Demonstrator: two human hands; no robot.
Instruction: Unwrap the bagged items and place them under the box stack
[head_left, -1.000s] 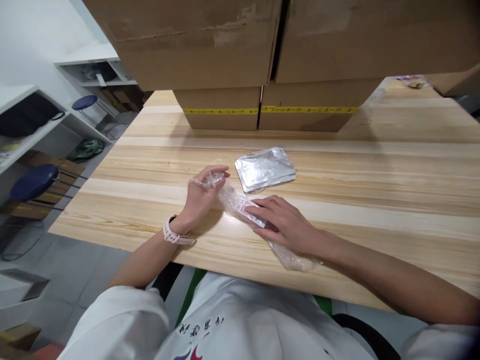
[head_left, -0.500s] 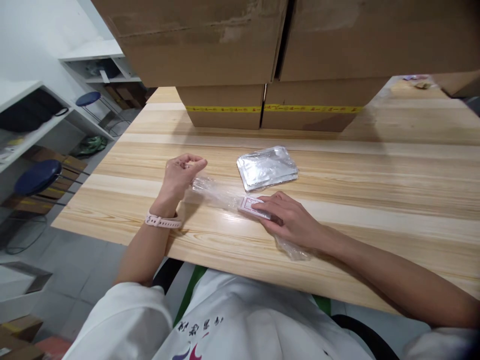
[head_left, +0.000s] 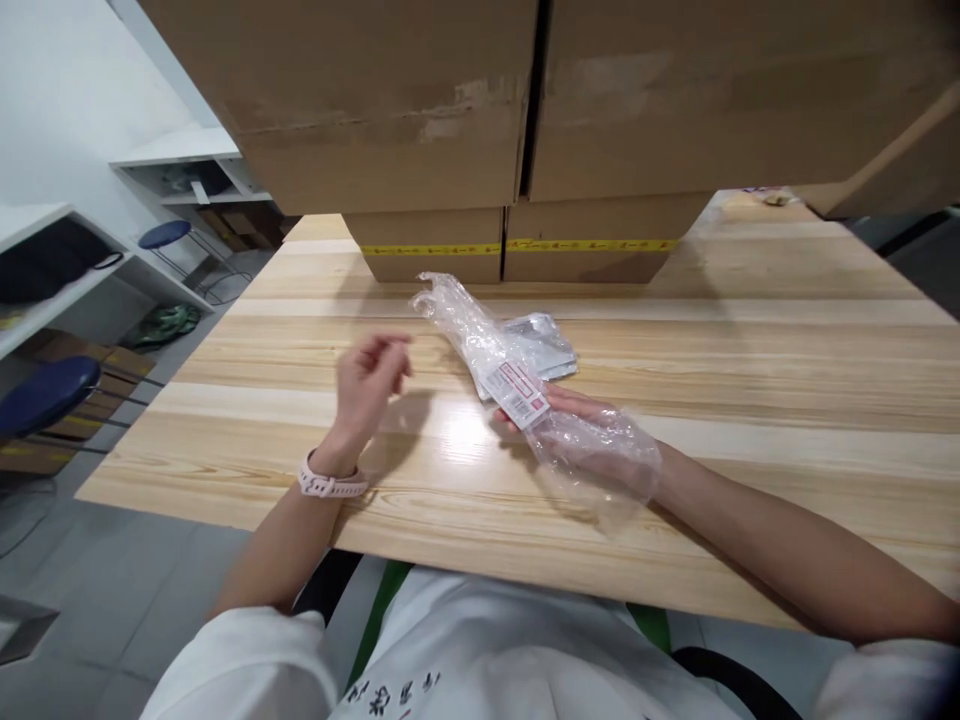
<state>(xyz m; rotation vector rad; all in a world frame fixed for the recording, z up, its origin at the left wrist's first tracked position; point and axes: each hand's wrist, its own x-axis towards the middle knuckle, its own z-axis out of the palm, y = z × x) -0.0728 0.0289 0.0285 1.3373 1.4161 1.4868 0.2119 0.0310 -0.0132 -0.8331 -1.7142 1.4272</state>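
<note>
A small flat white box (head_left: 517, 394) with red and dark print lies inside a long sleeve of clear plastic wrap (head_left: 461, 320). My right hand (head_left: 570, 410) holds the wrapped box from below and behind, its fingers partly hidden by box and film. Loose plastic hangs over the right wrist. My left hand (head_left: 369, 385) is raised over the table to the left, apart from the wrap; its fingers are curled in, slightly blurred, with nothing visible in them. Behind the wrapped box lie silver flat packets (head_left: 551, 345) in clear plastic, partly covered by the film.
Large cardboard boxes (head_left: 360, 100) are stacked at the back of the wooden table (head_left: 247, 420), the lower ones with yellow tape. Blue stools (head_left: 49, 395) and white shelves (head_left: 45, 215) stand to the left. Another carton (head_left: 885, 165) is at the back right.
My right hand has lifted and turned the wrapped box, so its printed face shows and the film points to the back left. My left hand has moved clear of the film's end.
</note>
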